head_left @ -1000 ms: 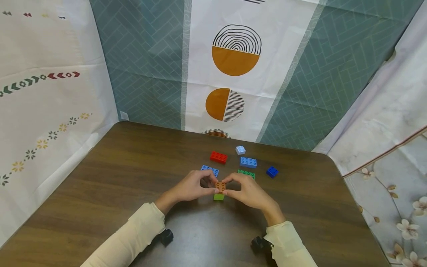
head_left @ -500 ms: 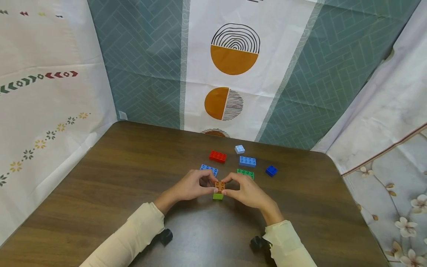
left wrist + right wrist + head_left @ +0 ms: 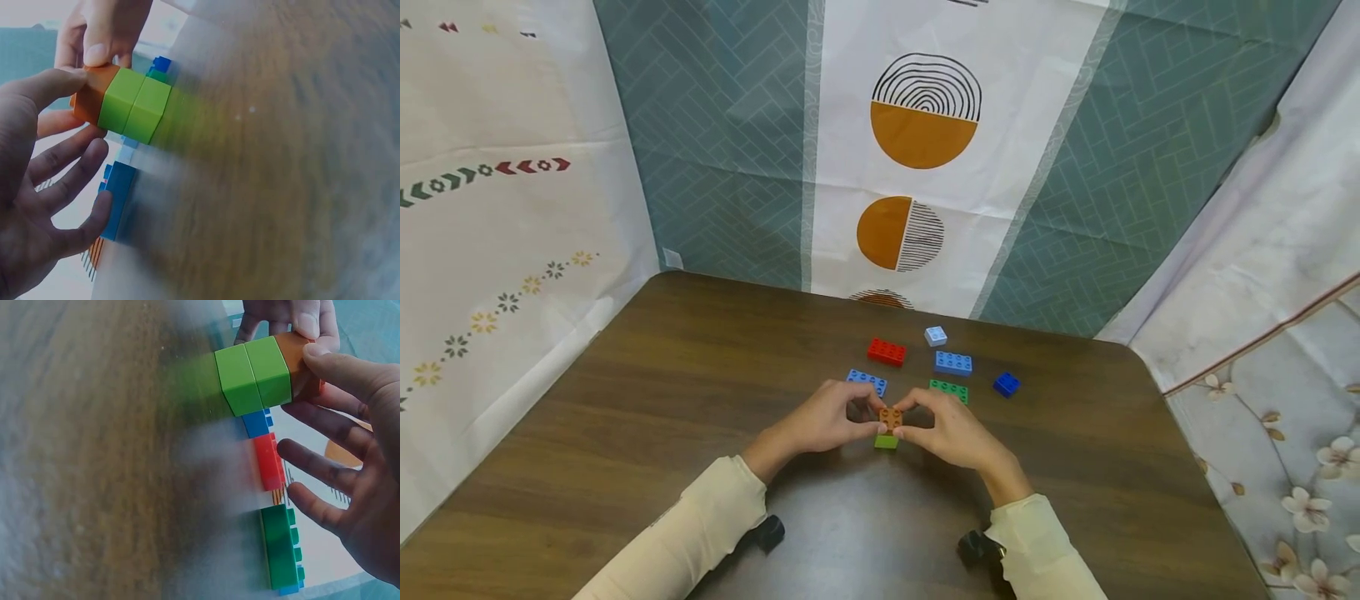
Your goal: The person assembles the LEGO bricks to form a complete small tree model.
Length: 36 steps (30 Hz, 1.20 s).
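Observation:
An orange two-by-two toy brick [image 3: 891, 418] sits on top of two stacked lime green bricks [image 3: 135, 105], which stand on the table. My left hand [image 3: 833, 419] pinches the orange brick from its left side between thumb and forefinger. From the other side my right hand [image 3: 953, 432] pinches the same brick. The other fingers of each hand are spread apart from the stack, as both wrist views show. In the head view the lime bricks [image 3: 886, 442] are partly hidden beneath the orange one.
Behind the hands lie a blue brick [image 3: 867, 382], a green brick [image 3: 950, 391], a red brick [image 3: 887, 352], another blue brick [image 3: 953, 363], a pale blue brick [image 3: 936, 336] and a dark blue brick [image 3: 1007, 384]. Patterned cloths hang around the wooden table [image 3: 700, 358].
Both hands keep their pinch on the orange brick, and the stack stays in place. The head view shifts only slightly.

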Each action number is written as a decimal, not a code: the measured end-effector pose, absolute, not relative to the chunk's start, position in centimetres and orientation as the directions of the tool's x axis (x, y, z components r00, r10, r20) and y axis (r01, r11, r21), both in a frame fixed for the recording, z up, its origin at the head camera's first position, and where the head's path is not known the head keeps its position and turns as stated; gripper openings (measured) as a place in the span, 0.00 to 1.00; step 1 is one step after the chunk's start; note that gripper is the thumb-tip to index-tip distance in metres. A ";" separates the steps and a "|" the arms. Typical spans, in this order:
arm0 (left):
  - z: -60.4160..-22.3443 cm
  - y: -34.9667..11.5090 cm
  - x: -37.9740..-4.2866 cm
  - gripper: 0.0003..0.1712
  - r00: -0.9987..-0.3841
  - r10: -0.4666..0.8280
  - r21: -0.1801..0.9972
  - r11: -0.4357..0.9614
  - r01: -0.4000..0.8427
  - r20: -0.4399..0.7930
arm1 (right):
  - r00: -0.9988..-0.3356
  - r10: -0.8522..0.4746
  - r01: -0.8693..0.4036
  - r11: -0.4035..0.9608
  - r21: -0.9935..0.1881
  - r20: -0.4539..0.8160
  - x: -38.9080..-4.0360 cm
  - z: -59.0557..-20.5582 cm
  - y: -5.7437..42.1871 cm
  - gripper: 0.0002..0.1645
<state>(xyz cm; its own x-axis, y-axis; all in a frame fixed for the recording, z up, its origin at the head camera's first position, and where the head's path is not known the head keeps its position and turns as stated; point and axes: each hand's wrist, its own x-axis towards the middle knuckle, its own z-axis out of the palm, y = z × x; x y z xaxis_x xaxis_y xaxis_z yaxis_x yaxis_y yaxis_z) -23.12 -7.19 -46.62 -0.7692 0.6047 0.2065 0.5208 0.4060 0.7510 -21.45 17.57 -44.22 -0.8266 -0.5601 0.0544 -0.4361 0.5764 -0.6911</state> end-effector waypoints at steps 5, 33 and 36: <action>-46.4 -7.2 -23.0 0.09 -0.764 0.609 0.739 0.413 0.533 0.211 | -0.835 -0.549 -0.427 0.589 -0.686 0.048 -21.5 -44.4 17.6 0.15; -45.9 -8.2 -25.5 0.21 -0.838 0.498 0.719 0.496 0.486 0.223 | -0.884 -0.467 -0.343 0.651 -0.678 -0.001 -21.5 -44.2 17.8 0.17; -46.0 -8.3 -26.0 0.21 -0.855 0.476 0.705 0.534 0.466 0.205 | -0.886 -0.464 -0.339 0.650 -0.681 -0.002 -21.4 -44.2 17.7 0.17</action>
<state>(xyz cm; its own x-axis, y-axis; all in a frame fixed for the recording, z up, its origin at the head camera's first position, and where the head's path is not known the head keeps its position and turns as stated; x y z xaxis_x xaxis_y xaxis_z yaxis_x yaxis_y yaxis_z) -26.00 -8.25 -45.99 -0.8553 0.4757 0.2052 0.4662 0.5339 0.7054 -21.45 17.73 -44.23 -0.8858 -0.4641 -0.0024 -0.3386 0.6498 -0.6805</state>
